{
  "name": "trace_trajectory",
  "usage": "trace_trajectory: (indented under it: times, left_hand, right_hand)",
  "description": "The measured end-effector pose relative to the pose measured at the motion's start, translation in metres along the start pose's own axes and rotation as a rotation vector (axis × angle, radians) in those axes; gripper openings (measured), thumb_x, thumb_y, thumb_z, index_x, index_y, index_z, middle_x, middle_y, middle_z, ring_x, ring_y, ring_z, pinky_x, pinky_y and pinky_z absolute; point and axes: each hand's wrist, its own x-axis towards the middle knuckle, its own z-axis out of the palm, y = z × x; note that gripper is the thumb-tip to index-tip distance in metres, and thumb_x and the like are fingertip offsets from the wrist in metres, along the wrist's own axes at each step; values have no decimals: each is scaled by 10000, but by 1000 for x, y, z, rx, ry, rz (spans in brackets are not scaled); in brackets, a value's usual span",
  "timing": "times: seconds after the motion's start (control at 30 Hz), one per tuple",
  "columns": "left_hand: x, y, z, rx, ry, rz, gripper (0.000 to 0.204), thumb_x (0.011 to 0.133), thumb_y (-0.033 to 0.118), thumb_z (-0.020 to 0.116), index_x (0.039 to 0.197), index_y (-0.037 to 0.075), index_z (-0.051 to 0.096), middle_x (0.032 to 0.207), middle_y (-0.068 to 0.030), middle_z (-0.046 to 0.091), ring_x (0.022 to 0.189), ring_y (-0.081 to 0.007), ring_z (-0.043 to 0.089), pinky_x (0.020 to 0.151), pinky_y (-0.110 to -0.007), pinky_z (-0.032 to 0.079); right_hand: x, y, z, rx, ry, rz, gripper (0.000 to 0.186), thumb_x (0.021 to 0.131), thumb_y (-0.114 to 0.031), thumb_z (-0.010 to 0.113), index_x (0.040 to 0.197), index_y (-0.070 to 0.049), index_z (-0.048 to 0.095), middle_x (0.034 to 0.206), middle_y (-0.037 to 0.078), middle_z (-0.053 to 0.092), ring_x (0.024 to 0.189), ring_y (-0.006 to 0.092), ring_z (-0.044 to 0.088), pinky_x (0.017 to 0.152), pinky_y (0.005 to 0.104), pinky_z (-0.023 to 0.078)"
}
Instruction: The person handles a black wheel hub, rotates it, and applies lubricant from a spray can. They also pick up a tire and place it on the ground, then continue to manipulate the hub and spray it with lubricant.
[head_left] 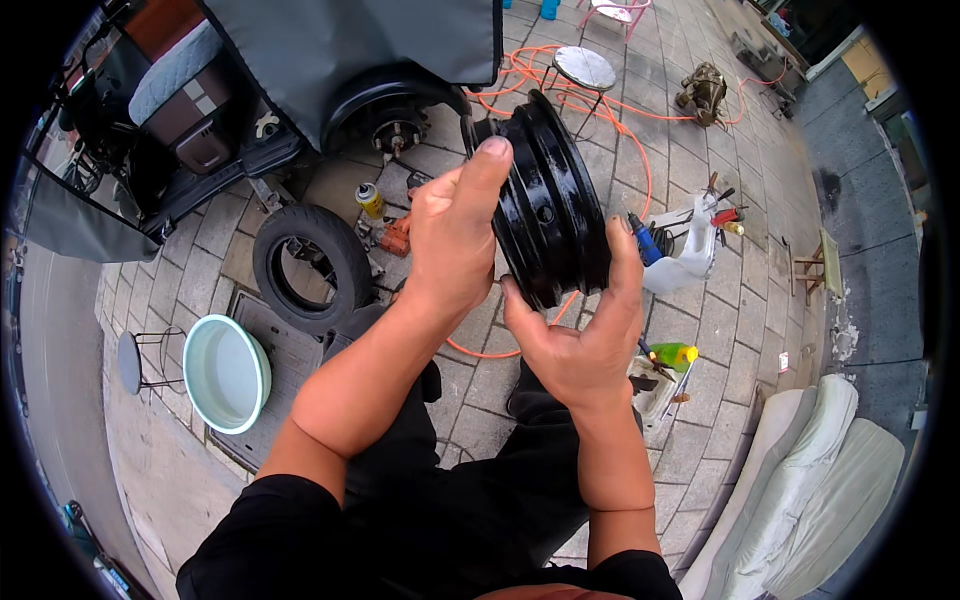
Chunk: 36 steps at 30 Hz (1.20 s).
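Observation:
Between my two hands I hold up a glossy black wheel rim (pixel 540 205), raised off the ground and tilted on its side. My left hand (pixel 455 225) grips its left edge, thumb on top and the other fingers hidden behind the rim. On the lower right side my right hand (pixel 585 335) clasps it, with the thumb at the bottom edge and the fingers along the right flange. Below and left of the rim, a black tyre (pixel 350 262) lies on the paving. A bare wheel hub (pixel 397 136) shows under the vehicle's fender.
A grey-covered vehicle (pixel 360 45) stands at upper left. Around me are a green basin (pixel 263 370) of water, a spray can (pixel 369 199), an orange tool (pixel 396 237), a cut white container (pixel 690 262) with tools, an orange hose (pixel 648 165), a round stool (pixel 585 68) and rolled padding (pixel 800 480).

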Motion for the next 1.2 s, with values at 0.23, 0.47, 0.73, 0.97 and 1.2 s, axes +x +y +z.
trace_trajectory:
  times: [0.23,0.47,0.73,0.97,1.2]
  left_hand:
    - [6,-19,6,167,-10,59,431,1106,347,556,1119,-46,731,989,-103,768,839,-152,737,760,-292,598]
    - [5,-28,0,215,-26,144,425,1126,317,526,1114,-49,742,999,-103,783,856,-137,744,764,-282,598]
    - [16,-27,-1,140,62,60,411,1122,325,550,1119,-42,734,998,-98,781,854,-148,749,797,-291,593]
    - [13,-21,-1,46,83,-49,422,1109,351,576,1119,-50,707,988,-112,773,831,-175,753,779,-324,599]
    - [15,-21,-3,77,106,-62,435,1100,374,587,1122,-44,704,981,-112,773,822,-179,753,763,-322,602]
  right_hand:
    - [10,21,-13,-145,-101,-89,864,660,-93,925,1465,-70,613,1450,276,525,1277,438,585,1043,487,516]
    - [14,28,-10,-139,-169,-84,810,664,-114,932,1437,-172,697,1547,276,467,1363,435,532,1126,486,456]
    - [7,39,-10,-63,-122,-110,681,672,-175,980,1296,-54,737,1500,259,524,1365,419,547,1126,472,466]
    - [7,39,-6,-90,-148,-102,649,704,-191,968,1288,-35,730,1495,281,520,1349,427,564,1089,480,500]
    - [6,43,-3,-79,-155,-109,642,715,-197,962,1292,-42,729,1481,288,534,1294,435,604,1048,486,523]
